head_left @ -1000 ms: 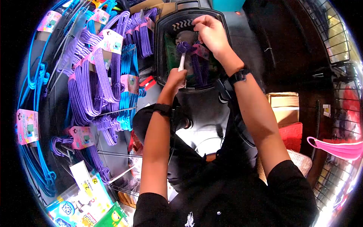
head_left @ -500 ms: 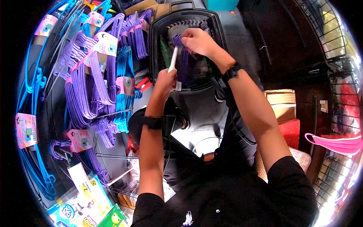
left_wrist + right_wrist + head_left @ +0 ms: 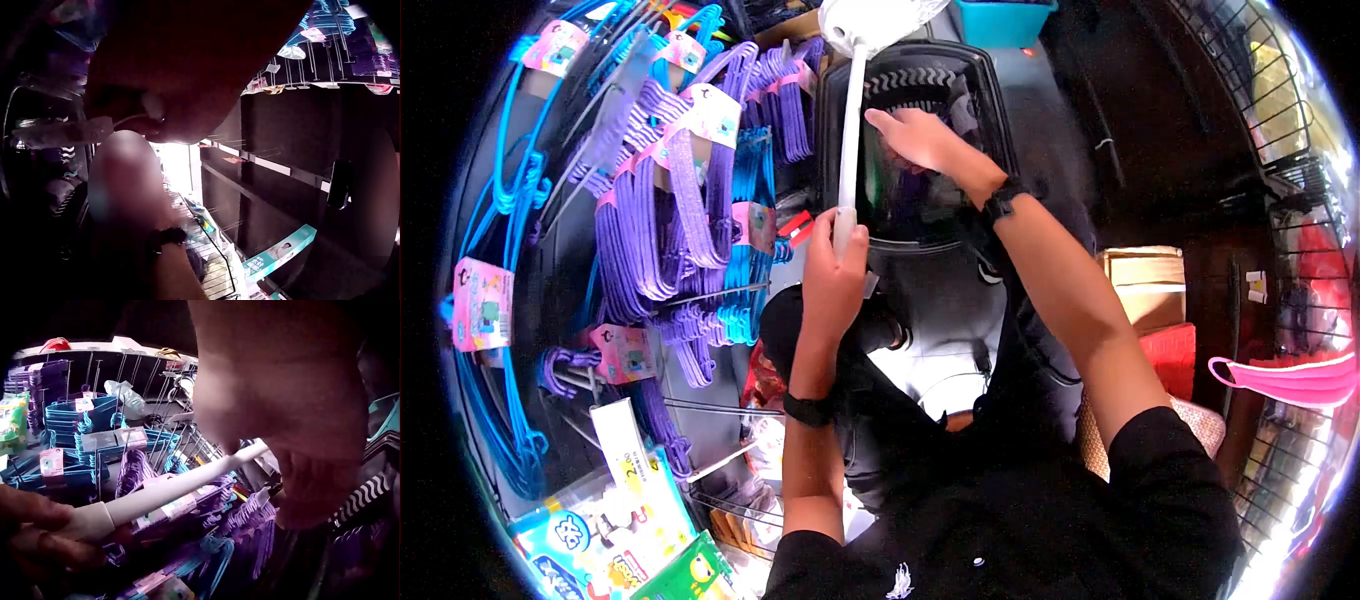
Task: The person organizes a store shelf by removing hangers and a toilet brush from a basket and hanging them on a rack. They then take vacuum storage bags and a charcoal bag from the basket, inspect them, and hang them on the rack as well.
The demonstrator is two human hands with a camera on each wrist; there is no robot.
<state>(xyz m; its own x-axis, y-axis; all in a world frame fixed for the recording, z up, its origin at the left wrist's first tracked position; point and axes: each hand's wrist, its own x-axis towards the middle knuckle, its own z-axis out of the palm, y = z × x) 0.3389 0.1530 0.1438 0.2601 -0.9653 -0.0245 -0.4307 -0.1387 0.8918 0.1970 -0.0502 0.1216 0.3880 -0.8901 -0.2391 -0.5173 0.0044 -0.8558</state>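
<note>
- A shop rack is hanging purple hangers on pegs, beside the left fingers.
- A black basket is sitting ahead; the right hand, fingers relaxed, is reaching inside.
- The left hand is gripping a white handle, lifting its head clear of the basket.

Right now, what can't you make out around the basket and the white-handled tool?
- Tool head: head view, cut off by the top edge.
- Basket contents: head view, dark, partly covered by the right hand.
- Left hand: left wrist view, too close and blurred.
- White handle: right wrist view, far end hidden behind the right hand.
</note>
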